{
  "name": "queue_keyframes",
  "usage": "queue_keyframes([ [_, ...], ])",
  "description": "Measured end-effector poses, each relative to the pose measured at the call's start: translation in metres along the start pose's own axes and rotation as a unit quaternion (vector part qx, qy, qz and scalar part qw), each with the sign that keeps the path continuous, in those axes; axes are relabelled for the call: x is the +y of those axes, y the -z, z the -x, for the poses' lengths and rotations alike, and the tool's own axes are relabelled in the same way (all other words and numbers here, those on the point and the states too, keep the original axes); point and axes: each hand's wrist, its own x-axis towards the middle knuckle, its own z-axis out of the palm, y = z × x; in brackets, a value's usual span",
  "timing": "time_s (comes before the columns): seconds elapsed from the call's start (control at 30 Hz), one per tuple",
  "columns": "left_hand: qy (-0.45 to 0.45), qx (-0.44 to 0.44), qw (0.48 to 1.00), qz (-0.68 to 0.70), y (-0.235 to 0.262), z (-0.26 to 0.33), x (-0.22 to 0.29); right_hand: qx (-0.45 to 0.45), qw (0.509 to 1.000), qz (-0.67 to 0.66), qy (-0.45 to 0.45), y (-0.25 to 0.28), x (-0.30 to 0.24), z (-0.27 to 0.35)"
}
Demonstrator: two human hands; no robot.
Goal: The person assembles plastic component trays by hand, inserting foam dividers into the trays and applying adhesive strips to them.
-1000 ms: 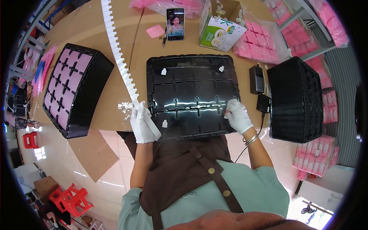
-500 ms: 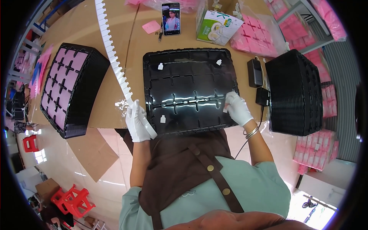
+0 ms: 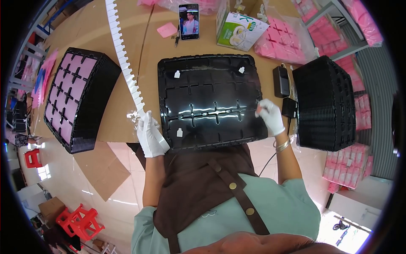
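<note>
A shallow black plastic tray (image 3: 211, 93) lies in front of me, its ribbed surface shiny. Three small white stickers (image 3: 179, 132) are on it: two near the far corners, one near the front left. My left hand (image 3: 151, 134), in a white glove, is closed around a long white strip with a notched edge (image 3: 121, 53), which runs up and away past the tray's left side. My right hand (image 3: 270, 116), also gloved, is at the tray's right edge with its fingers curled together. A pinkish spot shows at its fingertips; whatever they hold is too small to tell.
A stack of black trays (image 3: 323, 103) stands at the right, another stack with a pink top (image 3: 82, 99) at the left. Behind the tray are a phone (image 3: 189, 23), a pen (image 3: 177, 39), an open carton (image 3: 241, 31) and bagged pink trays (image 3: 281, 40). Black adapters (image 3: 281, 80) lie at the right.
My right hand has moved right and slightly up, from over the tray's front right area to its right edge. My left hand has barely shifted and keeps hold of the strip.
</note>
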Motion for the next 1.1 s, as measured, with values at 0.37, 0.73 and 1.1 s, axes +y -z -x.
queue_keyframes([
  [0.37,-0.046,0.008,0.994,-0.098,0.008,-0.002,-0.016,0.044,0.919,0.392,-0.025,-0.025,-0.01,-0.153],
  [0.73,-0.01,-0.011,0.997,-0.074,0.018,-0.018,-0.035,0.005,0.943,0.321,-0.091,-0.021,-0.008,-0.167],
  [1.1,-0.035,-0.045,0.993,-0.105,0.024,-0.028,-0.045,-0.005,0.915,0.392,-0.099,-0.028,-0.013,-0.17],
])
